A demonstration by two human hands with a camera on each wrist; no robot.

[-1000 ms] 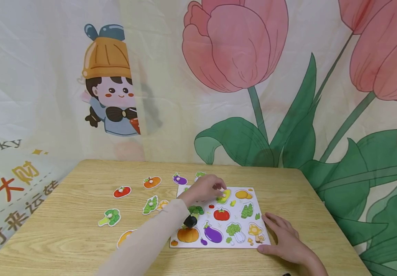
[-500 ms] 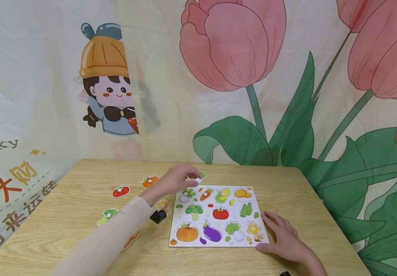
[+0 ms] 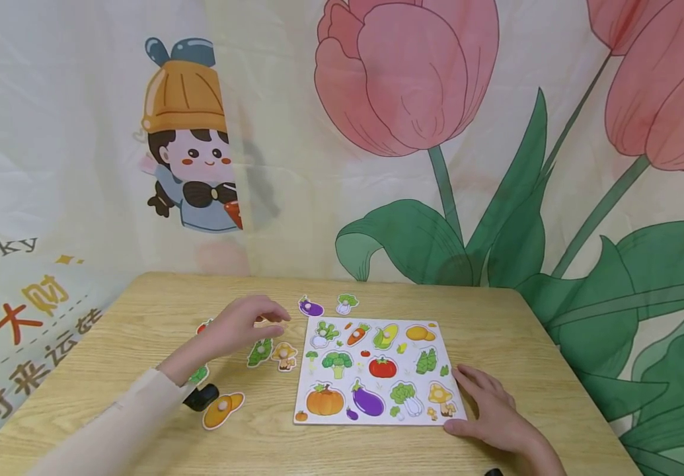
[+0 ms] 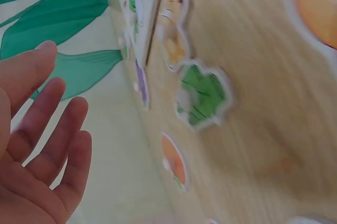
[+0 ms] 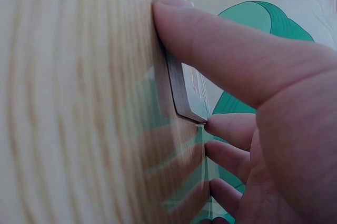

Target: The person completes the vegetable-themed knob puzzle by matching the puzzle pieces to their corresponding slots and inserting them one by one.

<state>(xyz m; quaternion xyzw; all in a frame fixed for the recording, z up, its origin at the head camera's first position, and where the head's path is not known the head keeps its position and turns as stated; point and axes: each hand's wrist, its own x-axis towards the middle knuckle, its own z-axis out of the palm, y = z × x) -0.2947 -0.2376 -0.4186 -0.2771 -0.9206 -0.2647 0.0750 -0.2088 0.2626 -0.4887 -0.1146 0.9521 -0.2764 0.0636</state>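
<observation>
My left hand [image 3: 252,318] hovers above the left part of the table, thumb and fingers apart, holding nothing. Beneath or beside it lie knobbed wooden puzzle pieces: a green leafy-looking piece [image 3: 260,353], a mushroom piece [image 3: 285,356] and a partly covered tomato piece [image 3: 203,326]. An orange pumpkin piece [image 4: 175,161], which the hand hides in the head view, shows in the left wrist view. My right hand [image 3: 496,411] rests at the near right corner of the white vegetable puzzle board [image 3: 406,365]. Its thumb [image 5: 184,27] touches the front edge, and its other fingers lie along the right side.
Radish [image 3: 322,336], carrot [image 3: 356,336] and corn [image 3: 385,337] pieces sit in the board's back row. Behind the board lie eggplant [image 3: 311,307] and bok choy [image 3: 347,304] pieces. A yellow-orange oval piece [image 3: 223,411] and a half-hidden broccoli piece [image 3: 199,375] are nearer the left forearm.
My left hand has left the corn piece on the board and travelled left, past the eggplant piece, to over the loose pieces. My right hand stays at the board's corner.
</observation>
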